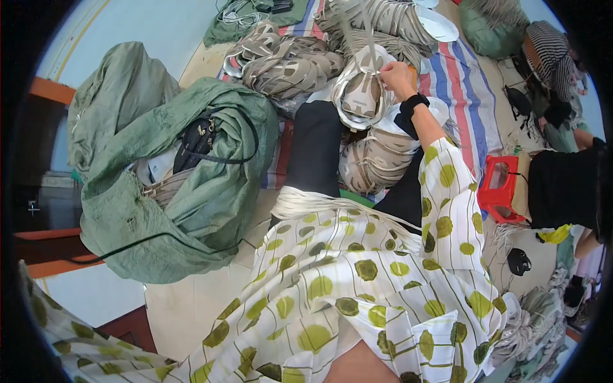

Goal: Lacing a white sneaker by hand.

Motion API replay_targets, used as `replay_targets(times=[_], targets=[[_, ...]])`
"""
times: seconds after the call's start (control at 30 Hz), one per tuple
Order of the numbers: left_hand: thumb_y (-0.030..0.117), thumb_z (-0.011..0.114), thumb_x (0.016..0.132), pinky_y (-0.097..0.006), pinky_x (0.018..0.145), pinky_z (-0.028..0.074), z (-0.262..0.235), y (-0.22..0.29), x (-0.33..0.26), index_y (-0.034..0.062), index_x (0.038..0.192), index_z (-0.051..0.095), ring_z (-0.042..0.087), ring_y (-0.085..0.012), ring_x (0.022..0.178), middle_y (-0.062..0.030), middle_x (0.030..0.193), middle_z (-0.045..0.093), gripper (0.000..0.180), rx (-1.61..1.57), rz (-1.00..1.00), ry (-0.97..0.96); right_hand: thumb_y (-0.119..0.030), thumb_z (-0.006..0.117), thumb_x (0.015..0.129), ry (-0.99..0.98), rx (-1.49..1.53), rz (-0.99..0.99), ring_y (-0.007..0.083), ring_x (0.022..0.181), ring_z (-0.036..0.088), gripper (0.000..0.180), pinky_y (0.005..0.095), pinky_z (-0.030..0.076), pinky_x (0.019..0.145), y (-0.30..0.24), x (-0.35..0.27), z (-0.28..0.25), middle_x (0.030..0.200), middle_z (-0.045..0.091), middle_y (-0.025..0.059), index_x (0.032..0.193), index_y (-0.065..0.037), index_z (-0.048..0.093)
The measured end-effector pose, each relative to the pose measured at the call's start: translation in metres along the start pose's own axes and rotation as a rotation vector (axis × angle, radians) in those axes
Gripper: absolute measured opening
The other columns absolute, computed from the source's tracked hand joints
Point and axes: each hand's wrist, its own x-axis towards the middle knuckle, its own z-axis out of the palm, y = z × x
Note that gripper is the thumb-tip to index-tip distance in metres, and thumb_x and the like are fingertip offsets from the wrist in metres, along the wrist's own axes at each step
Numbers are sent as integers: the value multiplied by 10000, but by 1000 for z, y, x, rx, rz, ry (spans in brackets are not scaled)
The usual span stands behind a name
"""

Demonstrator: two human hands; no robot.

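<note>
A beige and white shoe upper (359,101) stands between my knees, its toe toward me. My right hand (397,79), with a black band at the wrist, is at the upper's right edge. Its thumb and fingertips are pinched, seemingly on a pale shoelace (368,39); the exact grip is too small to see clearly. The lace rises from the upper, blurred. A bundle of nested uppers (377,159) lies just below it. Across my lap hangs a hank of white laces (319,205). My left sleeve (96,345) reaches out at lower left; that hand is out of view.
Tied stacks of uppers (287,64) lie ahead on a striped sheet (461,96). Large green sacks (211,210) stand at left, one holding a black bag (195,142). A red plastic stool (497,188) and another person's dark clothing (565,188) are at right.
</note>
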Motion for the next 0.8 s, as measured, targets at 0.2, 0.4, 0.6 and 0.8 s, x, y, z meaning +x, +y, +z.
replay_targets(times=[0.2, 0.4, 0.6, 0.8], targets=[[235, 437, 868, -252, 644, 393, -47, -53, 5, 47, 885, 554, 496, -118, 669, -44, 827, 532, 223, -32, -91, 33, -221, 589, 662, -217, 50, -34, 175, 606, 604, 176, 286, 467, 571, -16, -28, -14, 633, 616, 80, 682, -53, 639], [247, 440, 861, -243, 598, 386, -58, -86, 41, 66, 854, 551, 482, -110, 632, -23, 760, 519, 213, -94, -116, 20, -317, 581, 754, -164, 100, -584, 123, 662, 576, 326, 245, 453, 595, -41, -63, -29, 735, 601, 84, 833, -1, 604], [258, 442, 854, -235, 552, 379, -62, -117, 86, 85, 824, 548, 467, -101, 594, -3, 693, 505, 205, -99, -184, -22, -275, 451, 876, -562, 396, -164, 139, 792, 585, 318, 257, 469, 692, -60, -114, -88, 864, 591, 65, 960, 11, 560], [270, 445, 848, -226, 506, 373, -42, -130, 150, 104, 793, 545, 453, -93, 556, 18, 626, 491, 201, -111, -226, -90, -135, 437, 828, -199, 1060, 149, 270, 966, 550, 263, 403, 431, 856, 70, -189, -225, 1078, 543, 169, 1021, 19, 529]])
